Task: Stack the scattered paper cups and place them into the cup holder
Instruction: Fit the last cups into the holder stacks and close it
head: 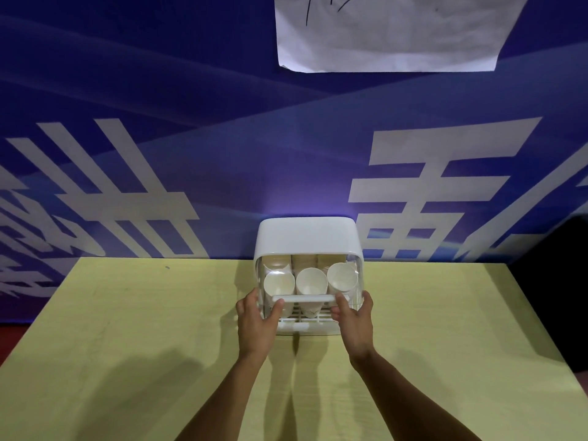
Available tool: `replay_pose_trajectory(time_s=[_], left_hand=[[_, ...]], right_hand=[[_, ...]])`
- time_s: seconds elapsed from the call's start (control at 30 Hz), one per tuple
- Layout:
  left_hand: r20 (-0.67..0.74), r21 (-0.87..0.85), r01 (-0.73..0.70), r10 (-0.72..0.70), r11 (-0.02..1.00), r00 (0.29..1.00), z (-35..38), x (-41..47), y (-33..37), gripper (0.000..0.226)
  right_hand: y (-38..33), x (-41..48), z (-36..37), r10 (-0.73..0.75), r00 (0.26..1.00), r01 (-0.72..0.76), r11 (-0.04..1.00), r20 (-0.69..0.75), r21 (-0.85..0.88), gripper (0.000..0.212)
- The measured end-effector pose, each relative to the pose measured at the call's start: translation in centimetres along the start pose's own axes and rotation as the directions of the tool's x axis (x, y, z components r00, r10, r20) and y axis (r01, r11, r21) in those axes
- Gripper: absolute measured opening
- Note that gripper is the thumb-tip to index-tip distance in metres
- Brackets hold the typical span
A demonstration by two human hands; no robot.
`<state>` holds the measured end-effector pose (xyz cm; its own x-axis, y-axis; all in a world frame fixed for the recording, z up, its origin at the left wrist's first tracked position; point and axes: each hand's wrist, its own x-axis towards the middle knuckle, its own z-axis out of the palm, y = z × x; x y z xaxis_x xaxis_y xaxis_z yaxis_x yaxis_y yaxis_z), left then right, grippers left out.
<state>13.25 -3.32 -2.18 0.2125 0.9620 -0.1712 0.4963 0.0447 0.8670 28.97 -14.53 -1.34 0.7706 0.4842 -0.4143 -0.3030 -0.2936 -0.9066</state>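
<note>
head view: i see my left hand (256,323) and right hand (353,319) gripping the holder (307,237) by its sides, thumbs curled on its front bar (304,298). stacked cups (308,281) lie inside, just beyond my thumbs.

head view | looks forward and down | near table (127,329), facing wall (191,122)

Booth-like indoor set: a yellow desk (127,329) against a blue printed banner (222,138) with large white characters, a paper sheet (391,33) stuck above.
</note>
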Motion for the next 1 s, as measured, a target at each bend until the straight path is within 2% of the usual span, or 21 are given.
replay_pose_trajectory(time_s=[0.17,0.27,0.4,0.5,0.6,0.7,0.77,0.87,1.0], left_hand=[[0.003,0.013,-0.002,0.002,1.000,1.000,0.0,0.2,0.2,0.065],[0.006,0.021,0.003,-0.003,1.000,1.000,0.0,0.4,0.1,0.065],[0.008,0.007,0.002,-0.003,1.000,1.000,0.1,0.6,0.1,0.067],[0.012,0.013,0.000,0.000,1.000,1.000,0.1,0.8,0.2,0.068],[0.017,0.001,0.006,-0.006,1.000,1.000,0.0,1.0,0.1,0.069],[0.018,0.008,-0.001,0.000,1.000,1.000,0.1,1.0,0.2,0.069],[0.017,0.022,0.000,-0.001,1.000,1.000,0.1,1.1,0.2,0.069],[0.028,0.037,0.004,-0.005,0.999,1.000,-0.1,1.1,0.4,0.069],[0.035,0.058,-0.011,0.009,0.998,0.999,-0.5,1.3,0.9,0.067]], right_hand=[[-0.4,0.1,1.5,0.050,0.999,-0.051,0.965,0.012,0.256,0.069],[-0.8,-0.4,2.0,0.091,0.996,-0.081,0.946,-0.018,0.315,0.067],[-0.9,-0.8,2.3,0.172,0.985,-0.164,0.918,0.009,0.362,0.049],[-0.4,-0.6,2.2,0.158,0.987,-0.162,0.941,0.040,0.298,0.031],[0.4,-1.0,1.4,0.051,0.990,-0.064,0.994,0.131,0.094,0.026],[1.3,-1.2,1.1,-0.038,0.974,0.056,0.996,0.223,-0.073,0.015],[1.6,-1.3,1.2,-0.068,0.956,0.118,0.980,0.285,-0.163,0.017],[2.2,-1.2,1.2,-0.112,0.934,0.220,0.929,0.340,-0.298,0.033],[2.4,-0.6,1.6,-0.131,0.931,0.252,0.906,0.341,-0.340,0.043]])
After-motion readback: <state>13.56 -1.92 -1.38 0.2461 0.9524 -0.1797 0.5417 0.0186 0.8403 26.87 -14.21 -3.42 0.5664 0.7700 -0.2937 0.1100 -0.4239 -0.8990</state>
